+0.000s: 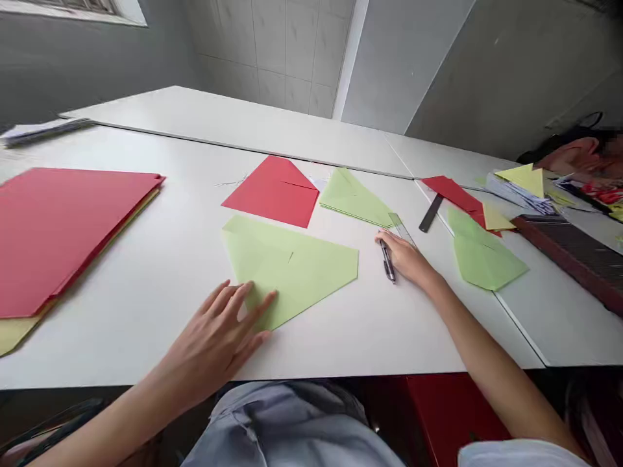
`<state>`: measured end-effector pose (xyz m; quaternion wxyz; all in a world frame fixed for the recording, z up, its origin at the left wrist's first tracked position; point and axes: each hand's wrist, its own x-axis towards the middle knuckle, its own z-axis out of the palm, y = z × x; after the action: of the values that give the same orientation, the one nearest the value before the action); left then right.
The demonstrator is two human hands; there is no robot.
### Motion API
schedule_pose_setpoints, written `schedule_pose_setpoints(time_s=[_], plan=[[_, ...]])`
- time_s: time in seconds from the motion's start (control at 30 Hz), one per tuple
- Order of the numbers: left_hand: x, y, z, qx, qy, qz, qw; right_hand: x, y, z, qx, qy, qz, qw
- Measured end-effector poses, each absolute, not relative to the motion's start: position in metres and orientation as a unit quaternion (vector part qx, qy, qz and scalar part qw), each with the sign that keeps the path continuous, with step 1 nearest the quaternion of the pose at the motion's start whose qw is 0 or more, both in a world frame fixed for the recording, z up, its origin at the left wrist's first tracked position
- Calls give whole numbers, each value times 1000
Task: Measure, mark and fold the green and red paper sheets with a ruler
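Note:
A light green sheet of folded paper (302,269) with a short dark line near its middle lies flat in front of me. My left hand (228,324) rests with fingers spread on its near left corner. To the right of the sheet, my right hand (402,253) is closed around a dark pen (388,263), which slants down toward me. Just beyond those fingers, a clear ruler (400,227) sticks out, partly covered by the hand. Whether the hand also touches the ruler, I cannot tell.
Behind the sheet lie a red folded paper (277,192) and green folded papers (353,198). A red paper stack (73,233) fills the left. Rightward are a black ruler (431,214), another green paper (481,253), a dark red-edged case (574,253) and a person's arm (567,155).

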<state>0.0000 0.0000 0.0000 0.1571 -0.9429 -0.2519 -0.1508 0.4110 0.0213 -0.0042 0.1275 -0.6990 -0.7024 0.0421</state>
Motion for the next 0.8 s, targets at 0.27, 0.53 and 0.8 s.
schedule_pose_setpoints(time_s=[0.27, 0.53, 0.8], plan=[[6, -6, 0, -929, -292, -180, 137, 427, -62, 1, -768, -628, 19, 124], [-1, 6, -11, -939, -305, -136, 81, 399, -178, -52, -758, -641, 4, 121], [2, -17, -7, -936, -323, -130, 50, 399, -227, -55, -779, -616, 3, 119]])
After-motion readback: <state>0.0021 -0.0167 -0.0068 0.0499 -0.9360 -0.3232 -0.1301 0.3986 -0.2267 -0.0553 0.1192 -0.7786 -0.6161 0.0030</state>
